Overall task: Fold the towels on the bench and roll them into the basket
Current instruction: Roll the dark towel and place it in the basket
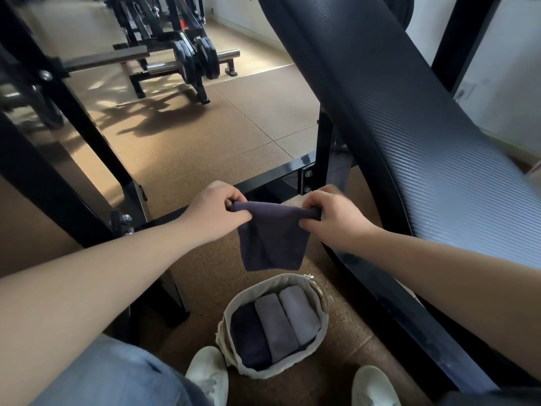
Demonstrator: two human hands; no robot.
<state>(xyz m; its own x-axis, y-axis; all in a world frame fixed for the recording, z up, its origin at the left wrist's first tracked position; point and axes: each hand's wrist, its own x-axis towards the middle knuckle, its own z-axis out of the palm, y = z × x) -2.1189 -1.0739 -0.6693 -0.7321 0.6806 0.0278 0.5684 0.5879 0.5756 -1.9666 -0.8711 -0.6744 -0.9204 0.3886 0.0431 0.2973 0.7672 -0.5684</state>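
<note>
Head view: I see the left hand [215, 210] and the right hand [336, 218] each pinching a top corner of a dark navy, soft-napped cloth towel [272, 241]. Their fingertips curl behind its upper edge, so I cannot make out how many fingers are gripping. The towel hangs in the air as a limp, roughly square flap, above the floor and just beyond the basket.

The round basket with a pale canvas liner [275, 373] stands on the floor between two white shoes [207, 373], both cut off by the bottom edge. The liner folds over the rim and hides most of the woven side. Three rolled towels lie inside, side by side: a dark navy roll [250, 338] half lost in shadow, a mid-grey roll [275, 326] and a lighter grey roll [300, 312].

On the right, the long black padded desk with a ribbed, glossy vinyl cover [424, 142] runs out of frame at both ends. Its black steel frame [278, 177] passes behind the hands. The floor is brown speckled cork-like tile [190, 136]. Faded blue denim [117, 376] fills the lower left corner.
</note>
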